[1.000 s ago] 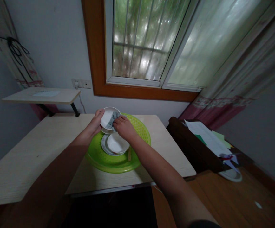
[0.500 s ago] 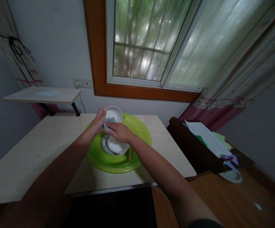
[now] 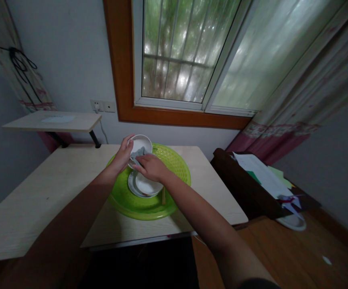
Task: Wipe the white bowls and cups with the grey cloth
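My left hand grips the rim of a small white bowl, tilted and held over a round green basin. My right hand presses a grey cloth into the bowl's lower edge, fingers closed on it. Under the hands, inside the basin, sits another white bowl stacked on a plate. A wooden stick, perhaps chopsticks, lies beside the stack.
The basin rests on a pale wooden table below a barred window. A small raised shelf stands at the back left. To the right a dark wooden bench carries papers, with a white dish on the floor.
My right hand and the cloth slid from inside the bowl down to its lower edge. The bowl tilted slightly in my left hand.
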`<action>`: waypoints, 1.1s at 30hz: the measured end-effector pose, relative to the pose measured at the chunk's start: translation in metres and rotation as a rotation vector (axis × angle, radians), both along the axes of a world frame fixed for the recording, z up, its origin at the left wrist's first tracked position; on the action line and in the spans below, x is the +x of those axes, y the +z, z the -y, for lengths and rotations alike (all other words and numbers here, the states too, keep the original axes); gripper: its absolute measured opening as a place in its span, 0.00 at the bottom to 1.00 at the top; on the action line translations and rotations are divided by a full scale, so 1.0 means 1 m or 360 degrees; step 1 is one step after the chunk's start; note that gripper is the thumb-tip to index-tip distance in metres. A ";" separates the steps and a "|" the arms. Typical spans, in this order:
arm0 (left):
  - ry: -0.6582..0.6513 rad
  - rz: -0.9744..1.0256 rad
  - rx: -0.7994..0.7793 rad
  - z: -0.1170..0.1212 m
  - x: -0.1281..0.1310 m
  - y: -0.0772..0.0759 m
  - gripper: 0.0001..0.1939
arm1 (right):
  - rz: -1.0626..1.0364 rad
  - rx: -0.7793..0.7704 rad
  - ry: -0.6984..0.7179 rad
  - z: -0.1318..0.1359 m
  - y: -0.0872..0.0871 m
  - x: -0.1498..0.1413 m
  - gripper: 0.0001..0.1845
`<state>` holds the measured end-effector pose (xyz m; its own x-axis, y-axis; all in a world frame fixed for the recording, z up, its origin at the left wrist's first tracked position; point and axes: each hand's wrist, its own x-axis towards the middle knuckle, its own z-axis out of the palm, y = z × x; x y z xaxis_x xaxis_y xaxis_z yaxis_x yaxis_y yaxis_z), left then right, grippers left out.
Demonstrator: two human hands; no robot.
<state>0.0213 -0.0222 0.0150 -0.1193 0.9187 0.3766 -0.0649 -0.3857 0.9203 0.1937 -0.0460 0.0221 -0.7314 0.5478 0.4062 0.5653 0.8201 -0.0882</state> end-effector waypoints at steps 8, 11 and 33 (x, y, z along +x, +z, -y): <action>-0.0052 0.0119 -0.0056 0.009 0.005 0.008 0.29 | -0.0230 -0.0286 0.0242 0.002 0.001 -0.002 0.30; -0.0018 0.0193 -0.0085 0.008 0.005 0.008 0.30 | -0.0080 -0.0142 0.0112 0.001 0.001 0.000 0.33; -0.0353 0.0423 -0.0292 0.002 0.007 0.002 0.19 | 0.0074 0.0213 -0.0095 -0.001 -0.006 0.004 0.43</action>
<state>0.0281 -0.0245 0.0172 0.0187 0.9823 0.1864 -0.3736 -0.1661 0.9126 0.1973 -0.0451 0.0161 -0.7189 0.5341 0.4450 0.6144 0.7876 0.0472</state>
